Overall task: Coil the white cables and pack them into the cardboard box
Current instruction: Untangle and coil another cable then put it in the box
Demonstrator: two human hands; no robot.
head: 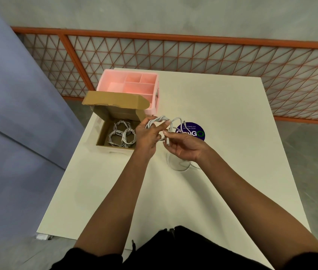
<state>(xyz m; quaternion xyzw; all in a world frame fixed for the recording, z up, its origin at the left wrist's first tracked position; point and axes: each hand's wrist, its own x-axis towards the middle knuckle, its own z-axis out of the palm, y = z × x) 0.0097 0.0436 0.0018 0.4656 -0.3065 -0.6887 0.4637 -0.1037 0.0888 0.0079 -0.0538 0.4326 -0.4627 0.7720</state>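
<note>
An open cardboard box (pixel 101 135) sits at the table's left edge, its lid (pixel 115 101) standing up behind it. Inside lie several coiled white cables (pixel 122 134). Just right of the box, above the table, my left hand (pixel 147 136) grips a partly wound white cable coil (pixel 158 121). My right hand (pixel 183 146) pinches a strand of the same cable beside it. A loose loop of that cable (pixel 181 166) hangs down onto the table under my right wrist.
A pink compartment organizer (pixel 129 84) stands behind the box. A round purple sticker (pixel 192 131) lies on the white table (pixel 222 133) beyond my hands. An orange lattice railing (pixel 193 51) runs behind the table; a blue-grey panel (pixel 17 114) stands to the left.
</note>
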